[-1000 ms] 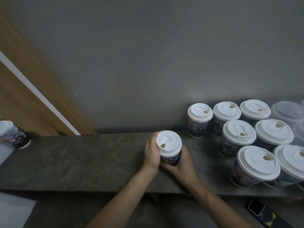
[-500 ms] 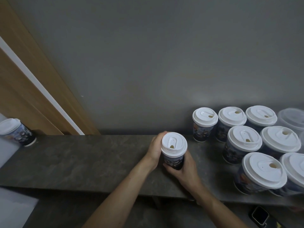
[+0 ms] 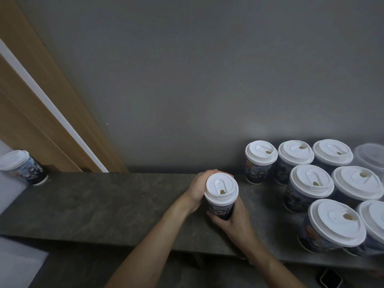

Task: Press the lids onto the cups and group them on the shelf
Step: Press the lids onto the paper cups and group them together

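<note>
At the far left edge of the frame a lone lidded cup [image 3: 21, 167] stands by the end of the shelf [image 3: 93, 204], well apart from everything else. Moving toward the centre, the dark stone shelf runs bare until the left hand [image 3: 197, 189], which wraps the far and left side of the held cup [image 3: 221, 208] just under the rim of its lid. The white lid [image 3: 221, 189] sits level on this cup, sip hole toward the viewer. The right hand [image 3: 232, 222] clasps the cup's lower body from the near side, so both hands are closed around the same cup, a little left of the frame's centre. At the right, the group of lidded cups [image 3: 311, 183] stands in close rows against the wall, with a clear plastic lid [image 3: 369, 156] at the upper right edge of the cluster.

The lid looks seated, so the step in hand is likely the end of pressing or the start of carrying. The next move probably calls for shifting the cup rightward and setting it upright beside the nearest cup without knocking the row.
</note>
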{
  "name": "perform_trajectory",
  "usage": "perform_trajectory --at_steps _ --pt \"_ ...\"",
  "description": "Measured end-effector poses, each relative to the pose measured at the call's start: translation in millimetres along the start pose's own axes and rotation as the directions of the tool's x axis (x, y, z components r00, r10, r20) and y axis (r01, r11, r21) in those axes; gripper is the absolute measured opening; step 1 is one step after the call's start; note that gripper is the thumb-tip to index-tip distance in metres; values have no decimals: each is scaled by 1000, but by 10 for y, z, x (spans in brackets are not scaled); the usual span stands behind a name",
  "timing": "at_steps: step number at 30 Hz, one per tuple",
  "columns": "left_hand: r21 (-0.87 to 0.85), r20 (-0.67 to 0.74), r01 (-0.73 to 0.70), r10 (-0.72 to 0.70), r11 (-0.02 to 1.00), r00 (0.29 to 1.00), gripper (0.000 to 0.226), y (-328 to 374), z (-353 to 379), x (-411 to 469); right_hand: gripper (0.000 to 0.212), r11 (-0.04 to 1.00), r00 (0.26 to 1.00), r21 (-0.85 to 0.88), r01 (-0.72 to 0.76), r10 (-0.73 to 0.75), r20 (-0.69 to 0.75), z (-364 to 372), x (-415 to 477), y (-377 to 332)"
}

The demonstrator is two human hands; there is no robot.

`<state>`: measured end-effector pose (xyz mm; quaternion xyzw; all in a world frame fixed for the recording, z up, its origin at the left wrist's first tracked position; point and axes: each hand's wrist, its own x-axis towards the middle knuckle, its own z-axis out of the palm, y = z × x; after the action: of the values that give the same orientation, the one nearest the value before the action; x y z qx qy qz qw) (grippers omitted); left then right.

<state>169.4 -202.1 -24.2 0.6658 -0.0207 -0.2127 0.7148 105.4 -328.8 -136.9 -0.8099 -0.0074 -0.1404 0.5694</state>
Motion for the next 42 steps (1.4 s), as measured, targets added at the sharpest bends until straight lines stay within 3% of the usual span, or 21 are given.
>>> perform_trajectory --at_steps 4,8,13,19,21,23,27,34,36,39,42 --pt "-37 -202 -95 86 995 976 40 -75 116 -44 85 1000 1000 17 -6 6 -19 14 -10 2" --pt "-44 -280 -164 146 985 949 41 -157 162 -99 81 999 998 42 -30 32 -48 7 -7 3" --pt "-110 -35 39 -43 993 998 43 -96 40 8 72 1000 999 -12 3 -4 -39 -4 -9 -4" --pt "-144 -279 -60 18 988 960 41 -186 174 -40 90 999 996 45 -18 21 -84 19 -16 0" --pt "-137 -335 -102 51 985 941 44 -226 202 -55 83 1000 996 20 -13 15 -90 27 -12 15" --pt "-133 -280 -69 30 989 959 44 -188 169 -42 76 1000 996 -8 -13 13 -86 17 -14 29" --pt "-109 -26 -28 26 994 999 46 -78 57 -3 78 999 998 -40 -5 2 -60 -2 -7 -11" --pt "-133 -318 -197 147 971 937 38 -306 198 -23 80 997 991 10 -83 83 -104 7 -29 -30" --pt "-116 -284 -133 96 984 954 37 -249 161 8 75 996 992 -21 -83 81 -94 -2 -27 -23" --pt "-94 -100 -8 -2 996 995 45 -141 38 51 67 995 996 -62 -77 74 -54 -21 -11 -24" --pt "-95 -198 -28 8 995 980 40 -179 25 54 66 995 997 -78 -69 65 -49 -10 -15 -33"
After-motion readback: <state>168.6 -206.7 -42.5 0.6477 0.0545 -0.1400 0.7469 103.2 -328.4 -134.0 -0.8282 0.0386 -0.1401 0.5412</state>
